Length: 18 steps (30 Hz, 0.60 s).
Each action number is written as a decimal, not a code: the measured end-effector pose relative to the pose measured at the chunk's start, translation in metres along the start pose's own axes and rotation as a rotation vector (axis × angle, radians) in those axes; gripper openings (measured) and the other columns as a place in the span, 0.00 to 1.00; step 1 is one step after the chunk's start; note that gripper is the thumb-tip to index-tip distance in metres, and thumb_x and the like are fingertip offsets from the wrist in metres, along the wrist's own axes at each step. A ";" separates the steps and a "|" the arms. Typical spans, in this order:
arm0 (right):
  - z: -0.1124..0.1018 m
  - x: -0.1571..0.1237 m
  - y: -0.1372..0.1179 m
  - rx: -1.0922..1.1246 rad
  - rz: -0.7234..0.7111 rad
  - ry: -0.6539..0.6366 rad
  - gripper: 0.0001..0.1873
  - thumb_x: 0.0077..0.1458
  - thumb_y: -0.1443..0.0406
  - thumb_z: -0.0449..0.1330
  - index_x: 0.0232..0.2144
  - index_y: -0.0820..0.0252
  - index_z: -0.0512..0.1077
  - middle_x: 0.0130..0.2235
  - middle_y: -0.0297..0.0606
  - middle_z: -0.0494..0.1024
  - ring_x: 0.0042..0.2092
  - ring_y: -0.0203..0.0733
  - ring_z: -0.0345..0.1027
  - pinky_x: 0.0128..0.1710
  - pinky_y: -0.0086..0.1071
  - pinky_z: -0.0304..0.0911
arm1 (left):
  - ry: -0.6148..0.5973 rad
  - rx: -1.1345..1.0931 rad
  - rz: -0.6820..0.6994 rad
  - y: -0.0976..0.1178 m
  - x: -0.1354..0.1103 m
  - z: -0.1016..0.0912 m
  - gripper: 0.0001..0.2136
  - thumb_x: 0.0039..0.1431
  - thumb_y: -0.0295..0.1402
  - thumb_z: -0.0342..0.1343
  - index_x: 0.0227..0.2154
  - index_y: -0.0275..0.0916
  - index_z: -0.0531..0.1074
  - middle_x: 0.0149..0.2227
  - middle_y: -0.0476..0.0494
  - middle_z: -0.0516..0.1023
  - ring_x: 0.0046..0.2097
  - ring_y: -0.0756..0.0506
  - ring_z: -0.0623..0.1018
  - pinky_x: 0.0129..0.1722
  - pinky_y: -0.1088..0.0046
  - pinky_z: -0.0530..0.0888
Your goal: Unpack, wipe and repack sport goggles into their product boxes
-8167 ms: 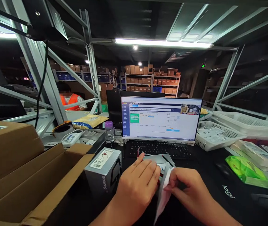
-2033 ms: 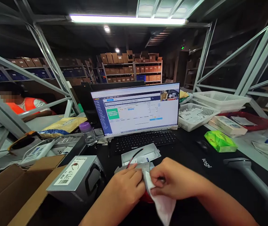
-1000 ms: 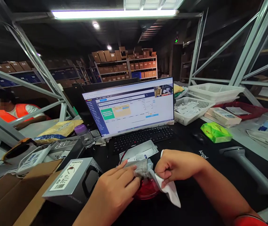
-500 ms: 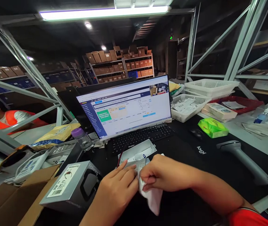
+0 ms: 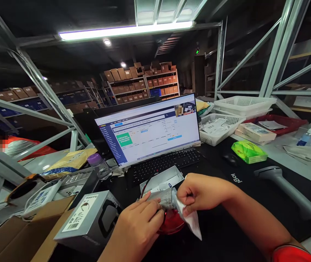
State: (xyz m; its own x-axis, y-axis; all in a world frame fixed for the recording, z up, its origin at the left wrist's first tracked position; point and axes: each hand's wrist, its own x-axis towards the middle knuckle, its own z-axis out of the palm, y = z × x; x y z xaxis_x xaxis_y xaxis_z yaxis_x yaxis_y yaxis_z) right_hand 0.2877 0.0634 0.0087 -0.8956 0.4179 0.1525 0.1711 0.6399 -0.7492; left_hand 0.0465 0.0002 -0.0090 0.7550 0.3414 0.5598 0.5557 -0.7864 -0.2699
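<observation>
Your left hand (image 5: pixel 141 225) is closed on a grey pouch (image 5: pixel 163 196), fingers pinching its near edge. Your right hand (image 5: pixel 199 190) is curled tight on a white cloth (image 5: pixel 191 220), pressed against the pouch's right end. Both sit just above the bench (image 5: pixel 212 243), over a red item (image 5: pixel 171 225) that is partly hidden. An open white tray box (image 5: pixel 162 178) lies just behind, in front of the keyboard (image 5: pixel 166 163). A grey product box (image 5: pixel 90 222) is near your left hand, and a scanner (image 5: pixel 286 191) is well apart on the right.
</observation>
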 end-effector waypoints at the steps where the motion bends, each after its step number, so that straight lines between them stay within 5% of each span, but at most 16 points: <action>1: 0.011 0.002 -0.004 -0.103 0.035 0.056 0.24 0.50 0.68 0.67 0.18 0.60 0.54 0.19 0.21 0.50 0.23 0.30 0.42 0.24 0.28 0.41 | 0.014 0.034 0.014 0.002 0.001 0.004 0.11 0.64 0.22 0.46 0.33 0.37 0.73 0.33 0.46 0.81 0.38 0.47 0.83 0.51 0.60 0.80; 6: 0.047 0.011 -0.014 -0.309 0.106 0.305 0.15 0.49 0.75 0.62 0.19 0.60 0.60 0.21 0.23 0.56 0.24 0.31 0.45 0.26 0.30 0.39 | 0.094 0.153 0.017 0.002 0.001 0.013 0.14 0.65 0.20 0.46 0.26 0.35 0.72 0.31 0.43 0.81 0.38 0.47 0.83 0.52 0.61 0.79; 11: 0.005 0.001 -0.003 0.068 -0.071 0.061 0.27 0.53 0.64 0.69 0.18 0.60 0.53 0.19 0.21 0.52 0.24 0.29 0.44 0.24 0.27 0.42 | 0.050 -0.017 -0.004 -0.001 0.002 -0.001 0.08 0.66 0.29 0.51 0.37 0.38 0.76 0.35 0.47 0.82 0.41 0.50 0.83 0.62 0.65 0.71; 18: -0.027 -0.010 0.014 0.367 -0.094 0.024 0.33 0.48 0.54 0.73 0.17 0.58 0.52 0.20 0.20 0.50 0.22 0.26 0.41 0.21 0.26 0.40 | 0.103 -0.076 -0.065 0.002 0.008 -0.002 0.05 0.61 0.26 0.55 0.36 0.39 0.75 0.39 0.48 0.83 0.39 0.51 0.83 0.60 0.68 0.72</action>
State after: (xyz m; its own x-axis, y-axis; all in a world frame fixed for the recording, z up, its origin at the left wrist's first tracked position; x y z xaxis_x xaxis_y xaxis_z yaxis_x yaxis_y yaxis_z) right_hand 0.3098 0.0854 0.0142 -0.8898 0.3863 0.2431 -0.0735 0.4043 -0.9117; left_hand 0.0532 0.0001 -0.0033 0.6765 0.3417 0.6523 0.5713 -0.8025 -0.1721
